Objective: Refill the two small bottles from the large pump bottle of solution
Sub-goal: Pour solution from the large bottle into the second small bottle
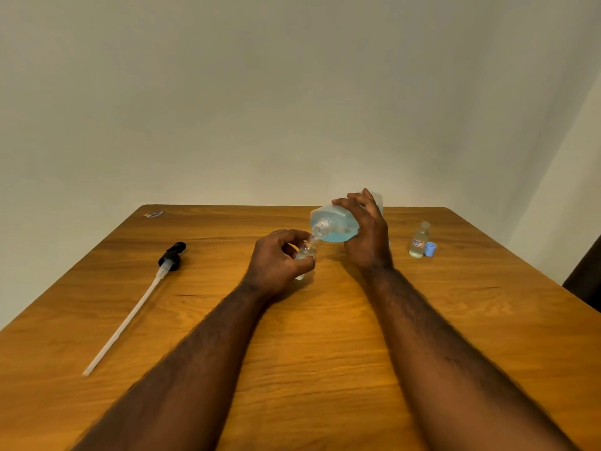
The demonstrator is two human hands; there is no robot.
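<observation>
On the left of the worktop (325, 353) lies the pump (171, 255), already taken out. The left hand (276, 262) pinches one small bottle (305, 253) with curled fingers. The right hand (367, 236), wrapped around the tilted large bottle (335, 224), pours into its mouth. At the right stands the other small bottle (419, 240), open, with its blue cap (430, 249) beside it. It seems to hold liquid already, so probably the capping remains.

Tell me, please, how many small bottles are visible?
2. One small bottle is in the left hand, under the large bottle's mouth; the other stands at the table's right, beside a blue cap.
</observation>
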